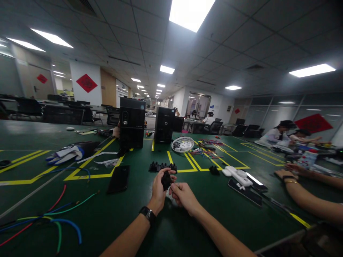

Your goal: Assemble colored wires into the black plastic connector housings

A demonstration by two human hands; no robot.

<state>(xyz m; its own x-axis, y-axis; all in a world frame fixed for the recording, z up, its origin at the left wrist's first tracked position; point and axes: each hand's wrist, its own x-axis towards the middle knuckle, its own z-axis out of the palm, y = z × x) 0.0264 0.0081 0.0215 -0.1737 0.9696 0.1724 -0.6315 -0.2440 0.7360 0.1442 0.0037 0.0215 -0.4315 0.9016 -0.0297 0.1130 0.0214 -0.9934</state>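
My left hand (pixel 158 192), with a dark watch on its wrist, is closed around a small black part (pixel 166 181) above the green table. Close against its lower right side, my right hand (pixel 185 195) has thumb and forefinger pinched together. Whatever lies between those fingertips is too small to make out. Just beyond my hands lies a row of black plastic parts (pixel 158 167), partly covered by my left fingers. A similar small black piece (pixel 214 170) rests farther right.
A black phone (pixel 119 179) and coloured cables (pixel 53 216) lie left. White gloves (pixel 66 154) lie beyond. Two black computer cases (pixel 132 123) stand behind a white basket (pixel 183 145). White devices (pixel 238 175) lie right, near another person's forearm (pixel 304 196).
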